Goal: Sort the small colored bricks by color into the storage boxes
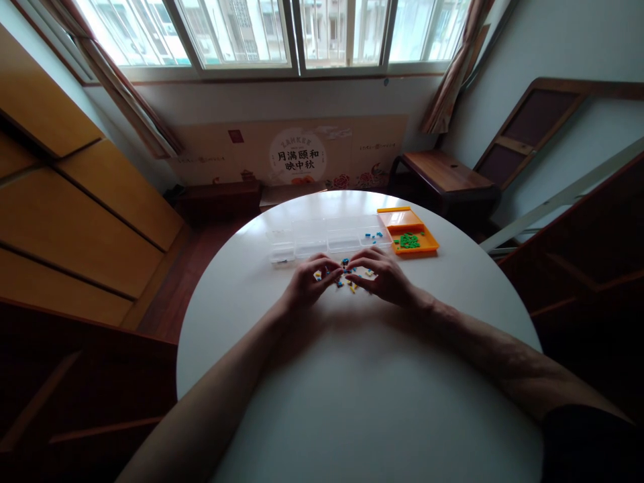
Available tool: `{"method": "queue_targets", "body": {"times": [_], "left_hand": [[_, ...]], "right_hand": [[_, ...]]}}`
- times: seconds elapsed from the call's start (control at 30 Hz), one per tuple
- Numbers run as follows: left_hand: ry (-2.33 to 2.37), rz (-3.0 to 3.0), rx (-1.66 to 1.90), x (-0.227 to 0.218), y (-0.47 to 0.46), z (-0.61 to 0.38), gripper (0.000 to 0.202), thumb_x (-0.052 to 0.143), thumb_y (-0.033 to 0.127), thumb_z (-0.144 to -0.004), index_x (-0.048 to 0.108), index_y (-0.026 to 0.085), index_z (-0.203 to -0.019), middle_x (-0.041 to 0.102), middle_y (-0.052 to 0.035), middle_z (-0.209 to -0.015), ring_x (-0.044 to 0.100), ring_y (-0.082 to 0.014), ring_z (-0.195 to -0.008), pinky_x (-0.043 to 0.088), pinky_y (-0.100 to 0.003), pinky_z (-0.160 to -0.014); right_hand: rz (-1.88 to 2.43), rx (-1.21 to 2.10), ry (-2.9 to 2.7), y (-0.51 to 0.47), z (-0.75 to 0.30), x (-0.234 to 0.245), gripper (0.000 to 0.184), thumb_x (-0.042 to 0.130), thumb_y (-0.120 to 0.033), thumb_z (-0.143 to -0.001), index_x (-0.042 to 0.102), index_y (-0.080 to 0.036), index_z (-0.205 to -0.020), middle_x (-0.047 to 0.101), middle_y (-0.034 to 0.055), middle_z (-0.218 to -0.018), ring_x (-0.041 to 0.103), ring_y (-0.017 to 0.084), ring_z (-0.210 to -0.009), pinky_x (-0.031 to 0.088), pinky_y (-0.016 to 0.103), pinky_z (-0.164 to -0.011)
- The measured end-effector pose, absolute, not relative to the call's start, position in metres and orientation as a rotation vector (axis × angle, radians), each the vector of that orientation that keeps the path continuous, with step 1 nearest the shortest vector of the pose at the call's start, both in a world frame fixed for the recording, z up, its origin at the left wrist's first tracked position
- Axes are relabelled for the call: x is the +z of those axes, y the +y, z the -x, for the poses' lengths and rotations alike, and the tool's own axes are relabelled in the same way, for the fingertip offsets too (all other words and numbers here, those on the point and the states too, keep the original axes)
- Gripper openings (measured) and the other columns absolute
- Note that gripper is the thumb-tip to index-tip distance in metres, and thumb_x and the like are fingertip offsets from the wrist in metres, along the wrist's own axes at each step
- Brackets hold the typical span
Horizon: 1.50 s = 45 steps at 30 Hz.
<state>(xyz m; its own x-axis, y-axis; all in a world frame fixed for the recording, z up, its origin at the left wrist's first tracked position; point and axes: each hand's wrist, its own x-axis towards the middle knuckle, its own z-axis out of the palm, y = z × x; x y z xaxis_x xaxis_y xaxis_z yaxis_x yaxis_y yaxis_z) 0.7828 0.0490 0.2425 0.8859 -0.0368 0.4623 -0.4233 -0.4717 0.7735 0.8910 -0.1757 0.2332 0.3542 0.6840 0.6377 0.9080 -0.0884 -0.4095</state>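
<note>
My left hand (310, 278) and my right hand (378, 274) meet fingertip to fingertip above the white table. Both are closed in a pinch; whatever lies between the fingertips is too small to make out. Tiny toy bricks (353, 290) in yellow, blue and dark colours lie scattered under and around the fingers, partly hidden by them. Just beyond the hands is a clear plastic compartment box (310, 252), with a few blue bricks (373, 235) in its right-hand compartment. An orange box (427, 249) to its right holds many green bricks (409, 240).
The round white table (372, 402) stretches out under both forearms. Beyond its far edge are a wooden stool (447, 171) and a printed panel (347, 144) below the window. A yellow-brown cabinet (75, 228) stands on the left, and dark wooden furniture (594, 268) on the right.
</note>
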Motion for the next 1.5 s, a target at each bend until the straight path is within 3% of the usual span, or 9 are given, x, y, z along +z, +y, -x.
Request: {"method": "queue_targets", "body": {"times": [0.3, 0.57, 0.77, 1.03, 1.33, 1.5], "left_hand": [[-0.349, -2.073, 0.545, 0.237, 0.059, -0.785, 0.022, 0.074, 0.040, -0.105, 0.084, 0.020, -0.102, 0.074, -0.0060, -0.097, 0.065, -0.0129, -0.074, 0.054, -0.027, -0.072], [-0.011, -2.569, 0.608, 0.243, 0.073, -0.779, 0.014, 0.076, 0.027, -0.095, 0.082, 0.024, -0.107, 0.075, -0.0030, -0.107, 0.064, -0.0152, -0.076, 0.050, -0.030, -0.075], [0.106, -2.646, 0.581, 0.243, 0.071, -0.778, 0.015, 0.078, 0.034, -0.093, 0.083, 0.025, -0.105, 0.075, -0.0024, -0.107, 0.066, -0.0169, -0.076, 0.049, -0.032, -0.077], [0.162, -2.605, 0.541, 0.238, 0.077, -0.781, 0.014, 0.078, 0.038, -0.094, 0.084, 0.026, -0.098, 0.076, -0.0017, -0.102, 0.066, -0.0165, -0.074, 0.046, -0.031, -0.072], [-0.110, -2.157, 0.437, 0.238, 0.064, -0.785, 0.025, 0.074, 0.045, -0.101, 0.080, 0.021, -0.107, 0.081, -0.0032, -0.093, 0.067, -0.0151, -0.071, 0.053, -0.027, -0.070], [-0.199, -1.963, 0.296, 0.236, 0.045, -0.784, 0.033, 0.077, 0.048, -0.099, 0.080, 0.018, -0.110, 0.083, -0.0066, -0.099, 0.072, -0.0154, -0.077, 0.056, -0.026, -0.071]], "right_hand": [[1.795, -0.476, -1.392, -0.180, -0.899, 0.235, 0.007, 0.074, -0.032, -0.106, 0.075, -0.027, -0.101, 0.080, 0.0043, -0.103, 0.071, 0.025, -0.097, 0.057, 0.045, -0.095], [2.029, -0.688, -0.915, -0.199, -0.952, 0.227, 0.018, 0.072, -0.040, -0.103, 0.078, -0.025, -0.095, 0.077, 0.0063, -0.099, 0.069, 0.029, -0.094, 0.055, 0.047, -0.094], [2.119, -0.661, -0.797, -0.203, -0.960, 0.216, 0.017, 0.066, -0.033, -0.101, 0.079, -0.023, -0.106, 0.079, 0.0095, -0.109, 0.069, 0.033, -0.105, 0.054, 0.051, -0.101], [2.047, -0.588, -0.940, -0.200, -0.938, 0.221, 0.011, 0.065, -0.029, -0.101, 0.074, -0.024, -0.101, 0.077, 0.0076, -0.102, 0.068, 0.031, -0.101, 0.055, 0.050, -0.099], [1.891, -0.462, -1.355, -0.193, -0.917, 0.228, 0.008, 0.069, -0.028, -0.104, 0.074, -0.027, -0.111, 0.078, 0.0062, -0.109, 0.071, 0.028, -0.105, 0.057, 0.047, -0.100], [1.790, -0.492, -1.562, -0.187, -0.908, 0.229, 0.017, 0.076, -0.034, -0.104, 0.073, -0.027, -0.119, 0.080, 0.0063, -0.110, 0.072, 0.026, -0.099, 0.060, 0.042, -0.090]]}}
